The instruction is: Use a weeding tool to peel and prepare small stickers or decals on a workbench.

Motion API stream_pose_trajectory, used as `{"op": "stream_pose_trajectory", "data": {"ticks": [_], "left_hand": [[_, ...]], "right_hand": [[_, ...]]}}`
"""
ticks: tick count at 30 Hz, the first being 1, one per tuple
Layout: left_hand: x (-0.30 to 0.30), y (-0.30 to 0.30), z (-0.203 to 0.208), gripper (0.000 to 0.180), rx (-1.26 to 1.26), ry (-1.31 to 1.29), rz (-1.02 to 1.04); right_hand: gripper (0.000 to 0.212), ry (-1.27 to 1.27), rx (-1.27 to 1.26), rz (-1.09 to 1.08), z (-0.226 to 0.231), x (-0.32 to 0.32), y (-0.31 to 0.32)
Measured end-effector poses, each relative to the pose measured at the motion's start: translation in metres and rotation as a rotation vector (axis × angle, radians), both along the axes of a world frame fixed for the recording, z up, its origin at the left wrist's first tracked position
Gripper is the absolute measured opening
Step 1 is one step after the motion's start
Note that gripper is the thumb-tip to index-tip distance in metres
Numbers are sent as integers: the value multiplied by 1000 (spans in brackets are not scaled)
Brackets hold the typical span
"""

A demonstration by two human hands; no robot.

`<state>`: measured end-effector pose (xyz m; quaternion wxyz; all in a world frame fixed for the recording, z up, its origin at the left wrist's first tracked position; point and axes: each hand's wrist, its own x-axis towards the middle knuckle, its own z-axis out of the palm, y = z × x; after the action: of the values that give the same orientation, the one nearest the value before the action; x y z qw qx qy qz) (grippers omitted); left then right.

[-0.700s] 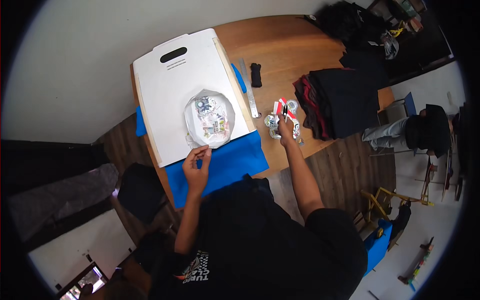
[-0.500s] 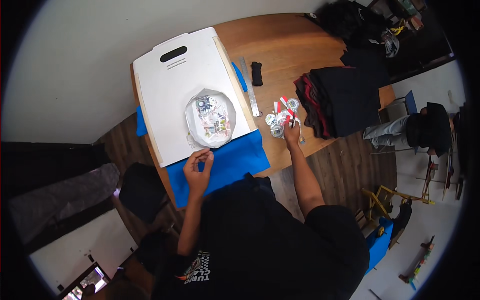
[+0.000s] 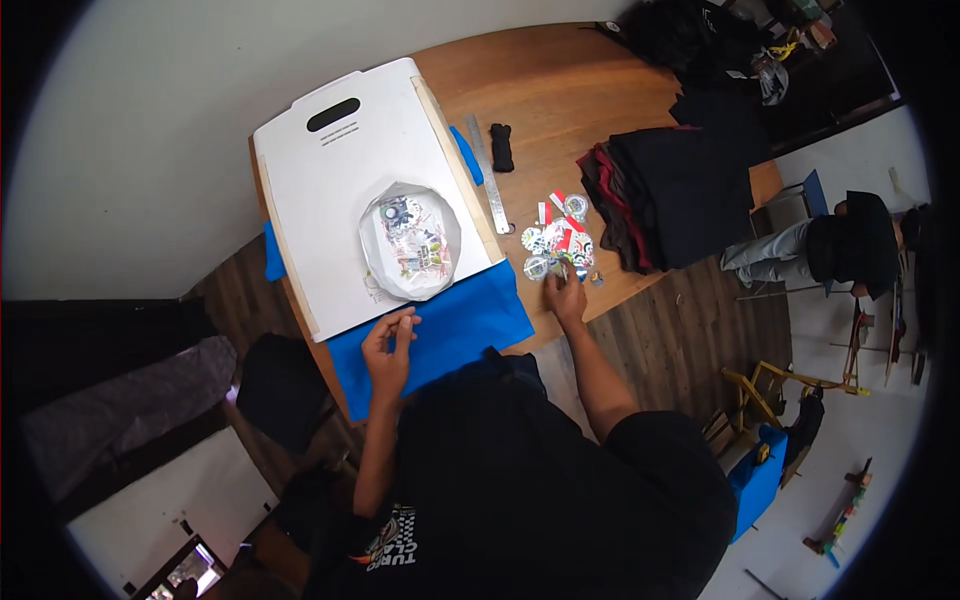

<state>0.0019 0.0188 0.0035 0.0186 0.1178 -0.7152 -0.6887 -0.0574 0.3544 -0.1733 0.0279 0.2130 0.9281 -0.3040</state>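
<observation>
Sticker [image 3: 560, 262] picking in hand: right hand [image 3: 566, 296] pinched at pile's near edge; left hand [image 3: 388, 345] loosely curled, empty. Clean single lift judged needed next.

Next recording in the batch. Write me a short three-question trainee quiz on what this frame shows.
1. True or false: the right hand reaches into the pile of round stickers.
2. What lies under the left hand? A) blue mat B) metal ruler C) folded dark clothes
3. Name the thing that sits on the white board.

Key: 1 true. 2 A. 3 a sticker-covered white bowl-like thing.
</observation>
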Motion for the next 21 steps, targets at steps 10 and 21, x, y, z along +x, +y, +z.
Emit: {"op": "stream_pose_trajectory", "data": {"ticks": [10, 21], "left_hand": [[8, -10, -6, 28, -77, 93, -101], [12, -4, 3, 27, -97, 36, -54]], "right_hand": [[54, -86, -15, -113, 28, -8, 14], [33, 15, 132, -11, 26, -14, 23]]}}
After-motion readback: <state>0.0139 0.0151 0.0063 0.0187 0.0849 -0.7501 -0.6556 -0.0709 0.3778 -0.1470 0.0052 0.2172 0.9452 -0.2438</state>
